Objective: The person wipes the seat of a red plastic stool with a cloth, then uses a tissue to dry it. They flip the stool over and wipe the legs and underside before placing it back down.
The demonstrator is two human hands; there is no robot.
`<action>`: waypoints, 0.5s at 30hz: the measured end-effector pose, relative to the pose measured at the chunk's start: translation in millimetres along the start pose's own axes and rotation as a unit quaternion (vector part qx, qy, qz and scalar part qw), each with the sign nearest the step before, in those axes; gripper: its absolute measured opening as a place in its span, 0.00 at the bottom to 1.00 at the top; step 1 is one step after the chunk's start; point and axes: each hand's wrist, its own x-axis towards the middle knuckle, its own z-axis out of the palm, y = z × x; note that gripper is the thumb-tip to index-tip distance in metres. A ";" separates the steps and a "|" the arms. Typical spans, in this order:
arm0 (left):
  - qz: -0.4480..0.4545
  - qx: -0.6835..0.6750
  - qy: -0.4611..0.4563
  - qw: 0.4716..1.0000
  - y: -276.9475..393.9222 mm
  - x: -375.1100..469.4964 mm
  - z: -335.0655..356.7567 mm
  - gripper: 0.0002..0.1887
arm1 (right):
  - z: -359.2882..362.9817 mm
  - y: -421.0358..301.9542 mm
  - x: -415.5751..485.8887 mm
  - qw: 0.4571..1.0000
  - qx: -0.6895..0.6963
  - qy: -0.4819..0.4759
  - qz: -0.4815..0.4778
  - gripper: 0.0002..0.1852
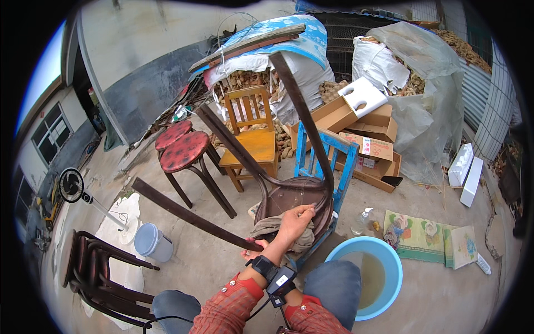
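Note:
An upturned dark brown metal-legged stool (292, 196) rests on a blue wooden chair (344, 167), its legs pointing up and out. My forearms cross in front of it. My left hand (294, 223) reaches over to the right, fingers curled at the round metal frame by the seat's underside. A crumpled grey-brown cloth (267, 225) lies beneath and around that hand. Lower left, the fingers of my right hand (255, 247) close around a stool leg near the seat; my left wrist hides the rest of it.
A blue basin (392, 288) of murky water stands at my right knee, near a pump bottle (362, 221) and a floral cloth (417, 234). Leftward are stacked stools (94, 271), a bucket (154, 242) and a fan (71, 185). Red-topped stools (183, 152) and a yellow chair (252, 146) stand beyond.

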 end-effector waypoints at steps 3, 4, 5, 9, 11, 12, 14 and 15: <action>-0.033 0.044 -0.015 0.998 -4.1 -0.6 5.3 0.19 | -0.5 1.6 6.1 0.997 0.061 0.031 -0.033 0.11; -0.038 0.042 -0.021 0.998 -5.0 -1.3 6.7 0.20 | 0.1 0.5 8.1 0.998 0.038 0.040 -0.025 0.12; -0.046 0.046 -0.024 0.998 -5.2 -2.5 8.0 0.20 | 0.7 2.5 9.9 0.998 0.030 0.012 -0.049 0.12; -0.029 0.015 -0.046 0.998 4.6 -11.9 6.7 0.20 | 10.4 8.4 7.0 0.995 0.044 0.043 -0.079 0.13; -0.021 -0.009 -0.060 0.998 16.9 -17.7 4.4 0.20 | 18.3 12.7 -0.1 0.994 0.044 0.015 -0.095 0.13; -0.011 -0.019 -0.068 0.997 25.0 -20.9 0.6 0.19 | 20.8 14.8 -7.4 0.995 0.034 -0.007 -0.096 0.14; 0.007 -0.045 -0.075 0.996 43.5 -28.4 -9.5 0.19 | 26.5 17.8 -16.5 0.995 -0.009 -0.009 -0.100 0.16; 0.031 -0.037 -0.053 0.997 53.6 -32.3 -16.5 0.18 | 28.5 19.1 -18.3 0.991 -0.053 0.017 -0.120 0.16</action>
